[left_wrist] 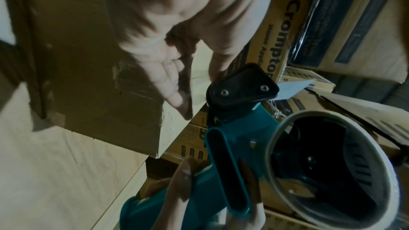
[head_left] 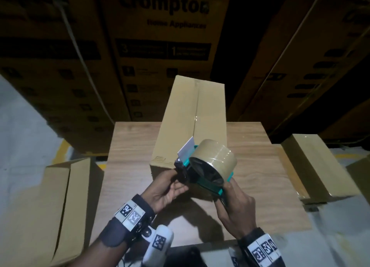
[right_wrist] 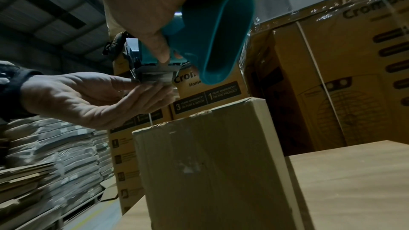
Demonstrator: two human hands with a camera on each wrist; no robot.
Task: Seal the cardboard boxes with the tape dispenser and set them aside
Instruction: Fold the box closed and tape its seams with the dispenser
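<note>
A long plain cardboard box [head_left: 192, 116] lies on the wooden table [head_left: 130, 166], its flaps closed along a centre seam. Just above its near end I hold a teal tape dispenser [head_left: 208, 166] with a brown tape roll [head_left: 218, 152]. My right hand [head_left: 232, 202] grips the handle. My left hand [head_left: 168, 188] pinches the dispenser's black front end, thumb above and fingers below. In the left wrist view the dispenser [left_wrist: 232, 146] hangs beside the box [left_wrist: 99, 85]. In the right wrist view the left hand [right_wrist: 88, 97] meets the dispenser [right_wrist: 217, 41] above the box [right_wrist: 210, 163].
A cardboard box [head_left: 40, 206] with a loose flap stands on the floor at the left. Closed plain boxes [head_left: 320, 166] lie at the table's right. Tall printed cartons [head_left: 164, 46] are stacked right behind the table. Bare tabletop [head_left: 270, 186] shows to the right of my hands.
</note>
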